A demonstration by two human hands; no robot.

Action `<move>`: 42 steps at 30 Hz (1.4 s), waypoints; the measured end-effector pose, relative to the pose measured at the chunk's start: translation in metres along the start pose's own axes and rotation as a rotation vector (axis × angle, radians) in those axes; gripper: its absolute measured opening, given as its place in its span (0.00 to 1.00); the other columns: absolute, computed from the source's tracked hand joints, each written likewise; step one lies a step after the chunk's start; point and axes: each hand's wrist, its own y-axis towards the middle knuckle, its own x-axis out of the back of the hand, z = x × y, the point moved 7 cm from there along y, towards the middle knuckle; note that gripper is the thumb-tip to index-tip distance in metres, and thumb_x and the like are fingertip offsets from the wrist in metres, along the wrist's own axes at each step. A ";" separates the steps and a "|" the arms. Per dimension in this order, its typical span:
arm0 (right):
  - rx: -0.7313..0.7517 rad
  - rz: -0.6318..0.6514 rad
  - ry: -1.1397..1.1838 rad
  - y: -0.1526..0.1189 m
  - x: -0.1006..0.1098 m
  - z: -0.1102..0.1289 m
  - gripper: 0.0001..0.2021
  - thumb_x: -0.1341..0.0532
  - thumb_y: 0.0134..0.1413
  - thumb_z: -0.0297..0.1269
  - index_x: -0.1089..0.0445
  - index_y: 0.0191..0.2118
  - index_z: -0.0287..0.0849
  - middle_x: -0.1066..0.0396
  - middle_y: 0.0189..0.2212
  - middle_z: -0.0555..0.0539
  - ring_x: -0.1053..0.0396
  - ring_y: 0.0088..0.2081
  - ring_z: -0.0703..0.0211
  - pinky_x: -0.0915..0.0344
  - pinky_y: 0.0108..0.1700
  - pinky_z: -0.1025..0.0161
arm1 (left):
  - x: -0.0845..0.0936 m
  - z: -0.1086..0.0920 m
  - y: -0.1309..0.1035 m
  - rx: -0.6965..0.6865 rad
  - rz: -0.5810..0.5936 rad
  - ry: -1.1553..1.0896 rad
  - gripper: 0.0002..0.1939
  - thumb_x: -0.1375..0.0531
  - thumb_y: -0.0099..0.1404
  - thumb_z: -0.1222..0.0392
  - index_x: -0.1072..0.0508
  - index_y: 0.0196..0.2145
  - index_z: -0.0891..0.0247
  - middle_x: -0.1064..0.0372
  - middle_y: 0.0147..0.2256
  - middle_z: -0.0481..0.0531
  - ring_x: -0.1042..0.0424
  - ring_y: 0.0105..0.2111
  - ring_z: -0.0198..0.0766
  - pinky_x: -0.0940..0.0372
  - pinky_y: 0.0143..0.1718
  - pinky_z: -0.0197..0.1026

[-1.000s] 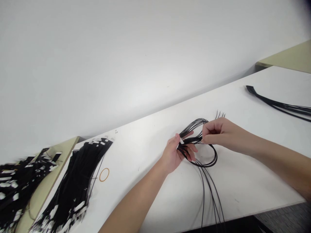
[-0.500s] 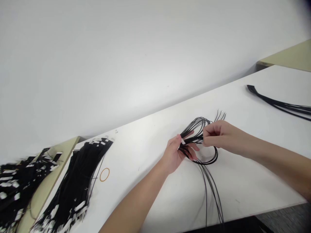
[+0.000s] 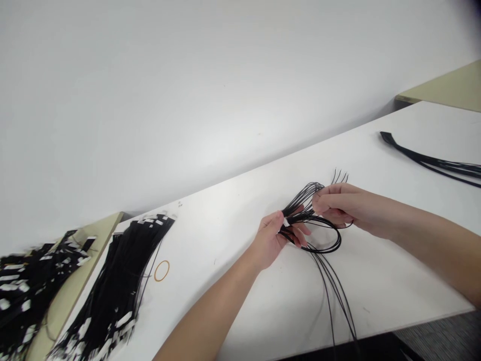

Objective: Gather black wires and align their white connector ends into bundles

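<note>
My left hand (image 3: 271, 238) grips a looped bundle of thin black wires (image 3: 300, 203) between thumb and fingers, with a small white piece (image 3: 286, 222) showing beside the thumb. My right hand (image 3: 340, 204) is closed at the bundle's right side, thumb and index finger pinching wires of the upper loop. A lower loop of the same wires hangs beneath my right hand. Several bare wire ends stick up behind the right hand's knuckles. Long loose strands (image 3: 334, 286) trail from the bundle down past the table's front edge. The exact strands in the right fingers are partly hidden.
On the white table (image 3: 210, 240), a pile of black cables with white connectors (image 3: 116, 281) lies at left, beside a rubber band (image 3: 162, 271). Another cable pile (image 3: 33, 286) rests on a yellowish surface further left. A black cable bundle (image 3: 428, 159) lies at far right.
My right hand has turned, and its thumb and index now pinch a bit higher on the wires. The lower loop has widened and the trailing strands have swung right.
</note>
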 end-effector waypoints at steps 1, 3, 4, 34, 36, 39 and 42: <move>-0.019 -0.006 0.015 0.002 0.001 -0.002 0.16 0.44 0.47 0.34 0.51 0.17 0.39 0.59 0.15 0.55 0.62 0.19 0.71 0.61 0.21 0.66 | 0.000 0.000 0.000 -0.003 -0.001 0.007 0.26 0.49 0.64 0.44 0.31 0.51 0.66 0.30 0.33 0.59 0.30 0.27 0.38 0.40 0.29 0.39; -0.043 -0.041 0.017 0.003 0.004 -0.004 0.16 0.43 0.47 0.34 0.51 0.17 0.40 0.59 0.15 0.55 0.62 0.18 0.71 0.60 0.20 0.67 | -0.001 0.000 0.000 -0.006 -0.002 0.014 0.27 0.48 0.63 0.44 0.31 0.50 0.67 0.30 0.33 0.59 0.31 0.27 0.38 0.40 0.29 0.39; -0.040 -0.069 0.003 0.004 0.006 -0.003 0.15 0.43 0.47 0.34 0.51 0.17 0.40 0.59 0.15 0.56 0.62 0.18 0.71 0.60 0.20 0.67 | -0.001 0.000 0.000 -0.006 0.000 0.015 0.27 0.48 0.63 0.44 0.31 0.50 0.67 0.30 0.33 0.59 0.31 0.27 0.38 0.40 0.29 0.39; 0.677 -0.388 -0.654 -0.016 -0.009 0.031 0.05 0.42 0.55 0.35 0.29 0.31 0.43 0.32 0.27 0.50 0.39 0.25 0.66 0.40 0.28 0.67 | 0.000 0.005 0.003 0.116 0.024 -0.090 0.29 0.53 0.65 0.41 0.30 0.44 0.71 0.31 0.34 0.61 0.30 0.27 0.38 0.39 0.30 0.39; 0.686 -0.396 -0.662 -0.016 -0.009 0.031 0.05 0.42 0.55 0.34 0.29 0.31 0.43 0.32 0.27 0.49 0.39 0.25 0.66 0.39 0.28 0.67 | 0.002 0.006 0.004 0.137 0.018 -0.125 0.29 0.53 0.65 0.41 0.30 0.44 0.71 0.31 0.34 0.60 0.30 0.27 0.38 0.39 0.30 0.38; 0.704 -0.400 -0.665 -0.016 -0.009 0.031 0.04 0.41 0.55 0.33 0.29 0.32 0.42 0.31 0.27 0.49 0.38 0.25 0.67 0.39 0.28 0.67 | 0.003 0.007 0.004 0.147 0.016 -0.156 0.27 0.53 0.65 0.42 0.29 0.44 0.70 0.31 0.33 0.59 0.30 0.27 0.38 0.40 0.30 0.39; 0.762 -0.416 -0.653 -0.017 -0.009 0.031 0.04 0.41 0.54 0.32 0.29 0.31 0.42 0.32 0.26 0.51 0.39 0.25 0.68 0.39 0.27 0.68 | 0.003 0.007 0.004 0.147 0.011 -0.174 0.26 0.52 0.65 0.43 0.29 0.42 0.70 0.31 0.33 0.58 0.30 0.28 0.38 0.39 0.31 0.39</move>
